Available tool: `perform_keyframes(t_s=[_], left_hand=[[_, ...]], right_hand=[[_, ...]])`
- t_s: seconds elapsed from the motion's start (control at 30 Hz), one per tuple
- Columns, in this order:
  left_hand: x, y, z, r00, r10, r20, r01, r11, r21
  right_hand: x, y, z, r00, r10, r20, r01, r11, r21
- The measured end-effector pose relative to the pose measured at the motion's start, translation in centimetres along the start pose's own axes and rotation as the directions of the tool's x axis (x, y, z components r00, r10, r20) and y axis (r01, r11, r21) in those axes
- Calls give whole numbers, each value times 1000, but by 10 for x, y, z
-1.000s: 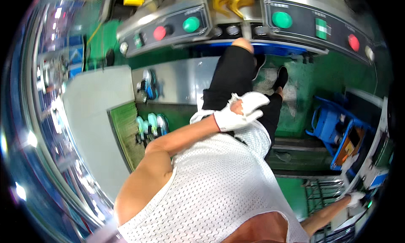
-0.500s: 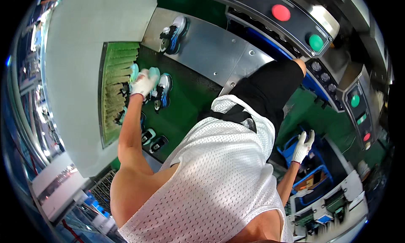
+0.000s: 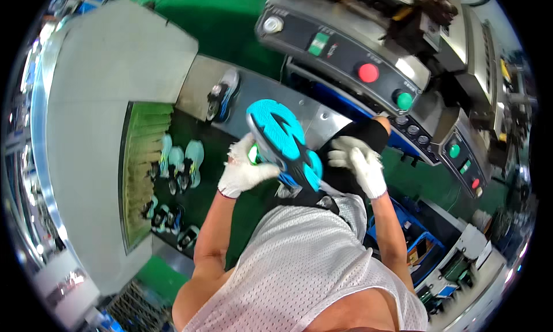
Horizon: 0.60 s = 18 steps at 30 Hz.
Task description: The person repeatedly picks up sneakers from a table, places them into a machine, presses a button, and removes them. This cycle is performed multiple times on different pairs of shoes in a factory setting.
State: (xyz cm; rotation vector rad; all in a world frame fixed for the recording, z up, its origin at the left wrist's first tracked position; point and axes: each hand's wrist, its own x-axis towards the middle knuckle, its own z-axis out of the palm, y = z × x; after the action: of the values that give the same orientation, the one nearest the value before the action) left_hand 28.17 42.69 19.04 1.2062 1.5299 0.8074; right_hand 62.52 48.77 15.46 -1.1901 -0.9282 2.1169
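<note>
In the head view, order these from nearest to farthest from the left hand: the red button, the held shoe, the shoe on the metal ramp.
1. Held shoe, turquoise sole up, touching the left hand.
2. Shoe on the metal ramp, above-left.
3. Red button, upper right, on the machine panel.

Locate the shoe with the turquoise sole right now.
In the head view the turquoise-soled shoe is mid-frame, sole up, held by the gloved left hand, with the gloved right hand beside its heel, in front of the metal conveyor plate.

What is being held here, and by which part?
A shoe with a turquoise sole, sole up. The gloved left hand grips its side near the middle; the gloved right hand is at its near end, contact unclear.
</note>
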Motion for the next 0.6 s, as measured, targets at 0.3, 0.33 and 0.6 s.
perform_keyframes(t_s=[0.3, 0.33, 0.6], left_hand=[[126, 160, 57, 722, 578, 379, -632, 774, 23], [132, 168, 59, 757, 558, 340, -618, 780, 94], [253, 213, 77, 567, 797, 210, -786, 446, 428]], right_hand=[[-4, -62, 9, 982, -156, 107, 51, 762, 646], [-4, -60, 5, 980, -170, 100, 40, 669, 743], [-80, -62, -29, 844, -536, -17, 344, 516, 785]])
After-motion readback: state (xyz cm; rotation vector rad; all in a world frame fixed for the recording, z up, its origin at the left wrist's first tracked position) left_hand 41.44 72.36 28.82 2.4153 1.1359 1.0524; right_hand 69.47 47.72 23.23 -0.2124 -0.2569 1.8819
